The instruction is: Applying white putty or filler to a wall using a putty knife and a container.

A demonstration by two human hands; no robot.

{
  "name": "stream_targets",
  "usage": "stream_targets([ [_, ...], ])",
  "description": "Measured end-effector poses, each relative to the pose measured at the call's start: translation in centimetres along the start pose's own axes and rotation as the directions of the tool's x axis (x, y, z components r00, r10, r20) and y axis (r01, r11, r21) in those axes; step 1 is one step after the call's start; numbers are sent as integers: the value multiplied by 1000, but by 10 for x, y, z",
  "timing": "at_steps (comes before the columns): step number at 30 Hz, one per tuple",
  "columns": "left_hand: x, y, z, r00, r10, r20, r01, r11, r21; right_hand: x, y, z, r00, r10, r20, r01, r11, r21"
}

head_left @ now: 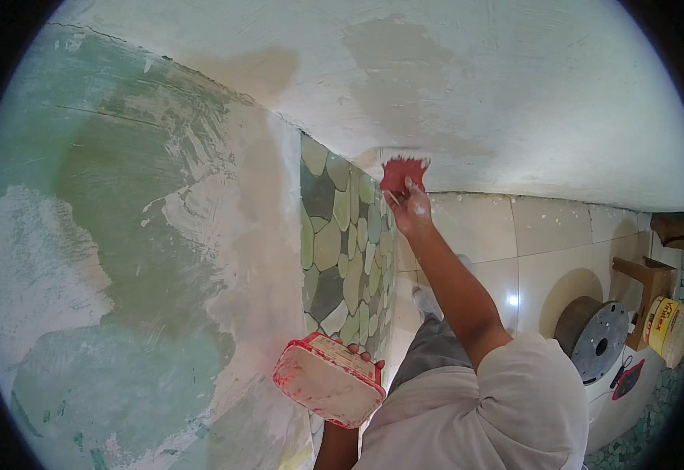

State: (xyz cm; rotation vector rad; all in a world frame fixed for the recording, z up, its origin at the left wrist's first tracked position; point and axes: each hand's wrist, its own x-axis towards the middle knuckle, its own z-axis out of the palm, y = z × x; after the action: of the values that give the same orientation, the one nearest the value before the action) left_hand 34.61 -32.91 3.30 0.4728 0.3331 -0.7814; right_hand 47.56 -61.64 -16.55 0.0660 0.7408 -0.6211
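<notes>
My right hand is closed around a red putty spreader, its ragged, putty-smeared edge at the pale wall just above the floor line. White smears mark the fingers. Lower down, my left hand grips a rectangular plastic tub by its far side, fingertips showing and the rest hidden behind it. The tub has a red-stained rim and is tilted, its pale inside facing up. Beige damp-looking patches show on the wall above the spreader.
To the left stands a green wall with white filler patches. A pebble-patterned strip meets the corner. Cream floor tiles carry white specks. At right are a grey spool, a brown stool and a yellow-labelled bucket.
</notes>
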Motion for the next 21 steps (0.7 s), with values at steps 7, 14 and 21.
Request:
stream_targets([
  [7,4,-5,-7,995,-41,89,39,999,24,73,-21,-45,983,-147,-110,147,989,-11],
  [14,-3,-3,-12,991,-60,119,60,998,7,-22,-36,19,983,-140,123,152,984,-96],
  [21,-3,-7,-15,997,-73,30,73,997,10,48,11,-40,998,50,-46,-57,987,-149],
])
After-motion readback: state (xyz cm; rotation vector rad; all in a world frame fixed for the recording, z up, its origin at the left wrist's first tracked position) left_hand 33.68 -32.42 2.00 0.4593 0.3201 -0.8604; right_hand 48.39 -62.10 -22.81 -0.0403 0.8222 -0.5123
